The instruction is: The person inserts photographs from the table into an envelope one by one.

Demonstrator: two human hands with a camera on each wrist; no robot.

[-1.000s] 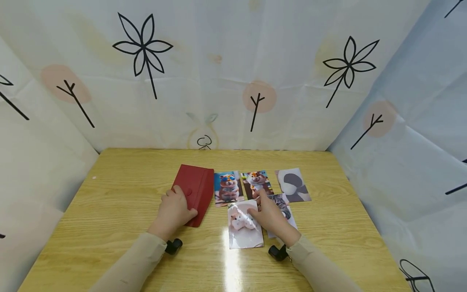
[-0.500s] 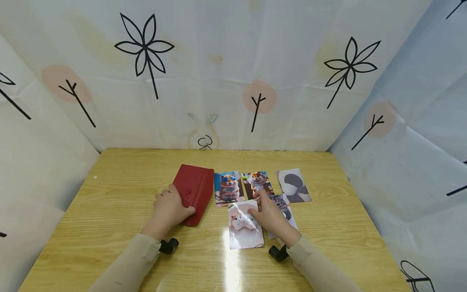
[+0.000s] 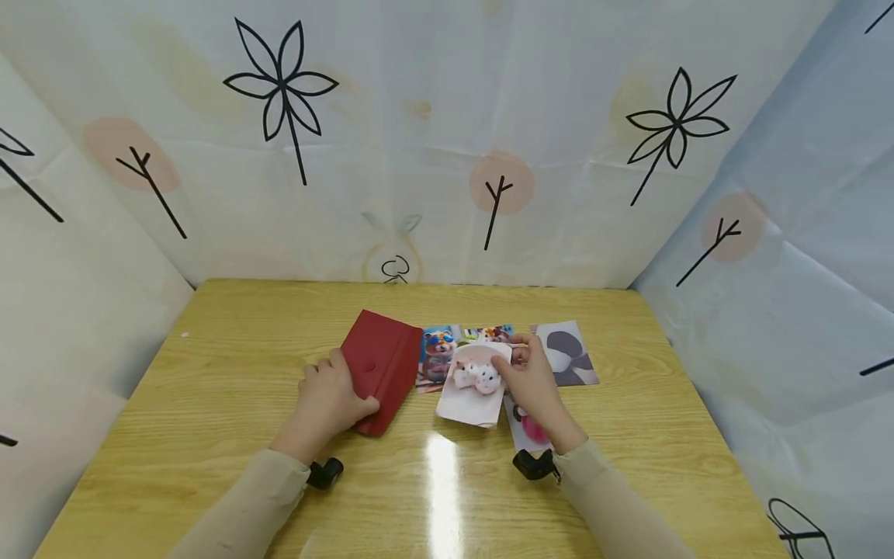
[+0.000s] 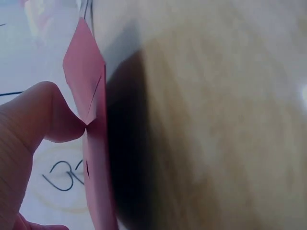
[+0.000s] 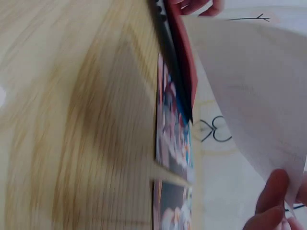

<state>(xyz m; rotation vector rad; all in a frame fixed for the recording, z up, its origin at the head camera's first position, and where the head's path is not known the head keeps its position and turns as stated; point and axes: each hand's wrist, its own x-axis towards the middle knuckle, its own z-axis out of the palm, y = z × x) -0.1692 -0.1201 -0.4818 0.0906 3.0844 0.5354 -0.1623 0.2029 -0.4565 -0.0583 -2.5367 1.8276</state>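
Note:
My left hand (image 3: 326, 401) grips the near left part of a red wallet-like case (image 3: 380, 357) with a round snap, thumb on its near edge. In the left wrist view the case (image 4: 98, 158) shows as a pinkish edge pinched under the thumb, its flap standing out in a point. My right hand (image 3: 534, 384) pinches the right edge of a photo of two hamsters (image 3: 475, 376), which is raised and tilted over the other prints. The right wrist view shows the white back (image 5: 259, 91) of this photo.
Beyond it lie a sunglasses-bear photo (image 3: 436, 353), a second animal photo (image 3: 492, 334) partly covered, and a grey-and-white photo (image 3: 564, 353). A print with a pink patch (image 3: 528, 427) shows below the right hand. Patterned cloth (image 3: 419, 140) hangs behind the wooden table (image 3: 230, 365).
My right hand has lifted the hamster photo off the table and moved it up and away. My left hand has shifted the red case slightly to the right, partly over the bear photo.

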